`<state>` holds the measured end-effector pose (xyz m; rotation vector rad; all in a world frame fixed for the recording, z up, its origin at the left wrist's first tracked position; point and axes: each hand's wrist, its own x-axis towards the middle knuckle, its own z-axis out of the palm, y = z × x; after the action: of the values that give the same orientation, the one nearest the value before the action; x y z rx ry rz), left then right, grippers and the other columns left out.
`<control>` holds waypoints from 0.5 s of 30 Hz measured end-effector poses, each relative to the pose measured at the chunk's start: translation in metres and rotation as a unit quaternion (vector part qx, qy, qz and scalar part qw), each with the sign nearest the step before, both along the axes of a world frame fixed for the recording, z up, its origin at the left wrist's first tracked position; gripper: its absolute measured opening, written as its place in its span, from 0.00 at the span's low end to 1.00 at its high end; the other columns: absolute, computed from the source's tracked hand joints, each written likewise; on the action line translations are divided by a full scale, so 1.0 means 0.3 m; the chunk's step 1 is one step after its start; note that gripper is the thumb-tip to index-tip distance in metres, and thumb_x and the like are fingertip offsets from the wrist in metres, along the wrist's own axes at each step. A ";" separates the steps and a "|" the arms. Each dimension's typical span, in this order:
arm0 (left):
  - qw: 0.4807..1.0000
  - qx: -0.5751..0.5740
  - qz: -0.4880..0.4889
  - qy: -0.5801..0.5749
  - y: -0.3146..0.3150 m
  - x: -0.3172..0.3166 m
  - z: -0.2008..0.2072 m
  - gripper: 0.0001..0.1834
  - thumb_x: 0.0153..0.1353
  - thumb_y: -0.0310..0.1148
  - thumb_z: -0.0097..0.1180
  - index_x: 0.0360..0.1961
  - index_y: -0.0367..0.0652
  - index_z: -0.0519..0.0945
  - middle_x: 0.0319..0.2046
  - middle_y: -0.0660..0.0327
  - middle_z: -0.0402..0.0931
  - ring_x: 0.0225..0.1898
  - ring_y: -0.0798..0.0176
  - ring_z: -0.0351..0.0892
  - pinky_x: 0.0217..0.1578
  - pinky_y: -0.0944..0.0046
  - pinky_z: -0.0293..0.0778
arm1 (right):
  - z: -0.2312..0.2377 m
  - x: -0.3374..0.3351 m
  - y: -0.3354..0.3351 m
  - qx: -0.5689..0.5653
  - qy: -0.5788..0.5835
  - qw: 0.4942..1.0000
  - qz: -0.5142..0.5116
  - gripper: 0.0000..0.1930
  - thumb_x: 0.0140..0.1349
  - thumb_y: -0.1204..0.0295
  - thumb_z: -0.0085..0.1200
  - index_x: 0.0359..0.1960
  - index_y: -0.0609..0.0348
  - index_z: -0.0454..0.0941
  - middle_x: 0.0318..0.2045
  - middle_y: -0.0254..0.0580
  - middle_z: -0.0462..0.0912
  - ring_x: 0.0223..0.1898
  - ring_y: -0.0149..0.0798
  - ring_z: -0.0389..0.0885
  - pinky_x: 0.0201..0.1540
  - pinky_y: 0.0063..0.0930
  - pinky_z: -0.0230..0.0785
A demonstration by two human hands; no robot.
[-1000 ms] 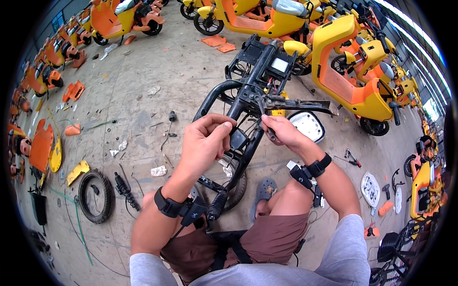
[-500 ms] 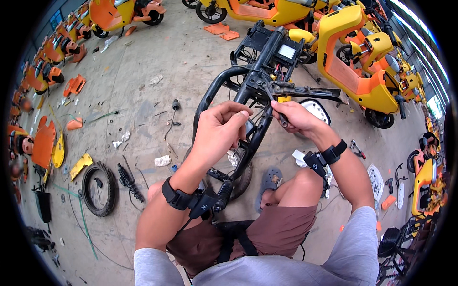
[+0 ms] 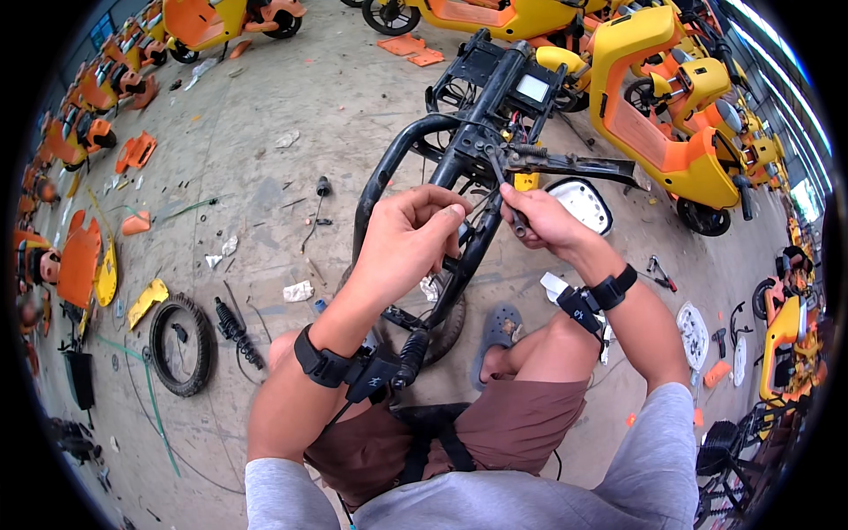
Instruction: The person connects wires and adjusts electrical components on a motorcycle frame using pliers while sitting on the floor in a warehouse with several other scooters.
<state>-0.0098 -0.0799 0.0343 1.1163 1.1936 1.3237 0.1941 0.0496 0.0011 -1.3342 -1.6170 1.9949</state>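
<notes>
The black scooter frame [image 3: 480, 119] stands tilted in front of me, its bare tubes running away from my knees. A metal wrench [image 3: 497, 166] is gripped in my right hand [image 3: 549, 218]; its far end reaches the bracket on the frame, by a coil spring [image 3: 528, 150]. My left hand [image 3: 415, 228] hovers near the frame's tubes, thumb and fingers pinched together. Whatever those fingers may hold is too small to make out. A black shock absorber [image 3: 410, 358] points toward me at the frame's near end, beside my left wrist.
On the floor at left lie a tyre [image 3: 181, 344], a loose shock absorber [image 3: 237, 331] and orange and yellow panels [image 3: 81, 258]. A white-lined cover [image 3: 583, 205] lies right of the frame. Yellow scooters [image 3: 658, 132] stand at the back right; pliers [image 3: 661, 274] and a hammer [image 3: 721, 343] lie at right.
The wrench has swung slightly, its handle end shifting a little left, with my right hand still around it. My left hand keeps its pinch almost in place. The view has shifted slightly.
</notes>
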 end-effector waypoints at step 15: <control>0.998 -0.027 -0.048 0.012 -0.029 -0.027 0.007 0.10 0.64 0.30 0.52 0.38 0.34 0.80 0.18 0.63 0.76 0.15 0.77 0.68 0.15 0.75 0.60 | 0.016 0.075 0.064 -0.025 0.041 0.999 -0.011 0.24 0.67 0.50 0.47 0.21 0.56 0.70 0.06 0.24 0.58 0.05 0.21 0.51 0.10 0.17 0.40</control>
<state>-0.0179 -0.0885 0.0364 1.1401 1.1718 1.2022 0.2165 0.0689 0.0060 -1.2632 -1.5199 2.0621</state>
